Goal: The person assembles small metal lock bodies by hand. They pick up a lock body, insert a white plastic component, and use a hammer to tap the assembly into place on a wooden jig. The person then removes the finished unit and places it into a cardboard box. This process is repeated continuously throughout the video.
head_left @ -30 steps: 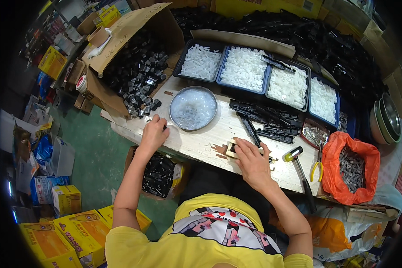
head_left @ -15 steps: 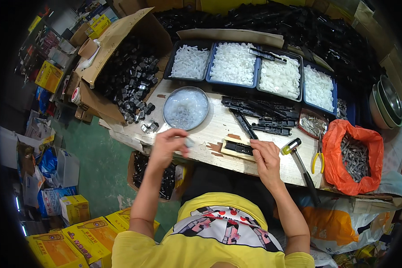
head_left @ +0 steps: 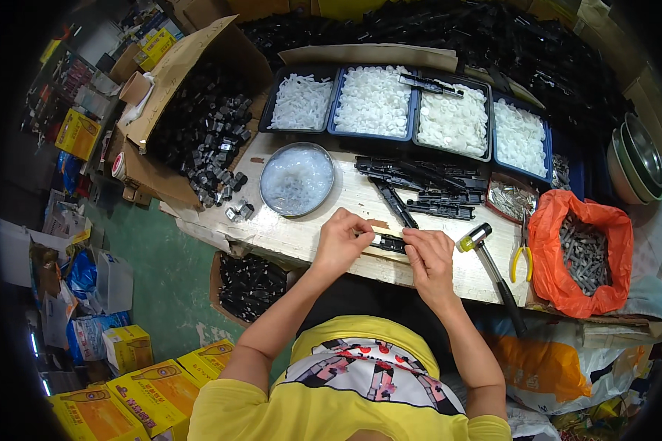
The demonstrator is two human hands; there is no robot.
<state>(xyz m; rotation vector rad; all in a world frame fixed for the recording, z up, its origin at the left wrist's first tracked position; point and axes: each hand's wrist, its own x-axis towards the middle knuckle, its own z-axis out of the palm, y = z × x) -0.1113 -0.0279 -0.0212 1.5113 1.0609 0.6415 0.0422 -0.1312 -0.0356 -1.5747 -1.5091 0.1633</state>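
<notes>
A long black plastic part (head_left: 392,243) lies in a cream holder block (head_left: 394,256) at the table's front edge. At the block's left end, my left hand (head_left: 340,244) is closed, thumb and forefinger pinched over the part; what they hold is hidden. My right hand (head_left: 429,259) is closed on the block's right end, fingertips along the black part. Just behind lie more black parts (head_left: 441,204), one slanting toward the block. A round metal dish (head_left: 265,192) of small clear pieces stands beyond my left hand. To the right rests a hammer (head_left: 496,278) with a black handle.
Blue trays (head_left: 334,125) of small white pieces line the back, with black parts heaped behind. A cardboard box (head_left: 171,81) of dark blocks stands left. At right are yellow-handled pliers (head_left: 521,264), an orange bag (head_left: 543,242) of grey pieces and stacked bowls (head_left: 619,180).
My left hand has moved right, from near the round dish to the left end of the holder block. My right hand stays at the block's right end. The view has shifted slightly.
</notes>
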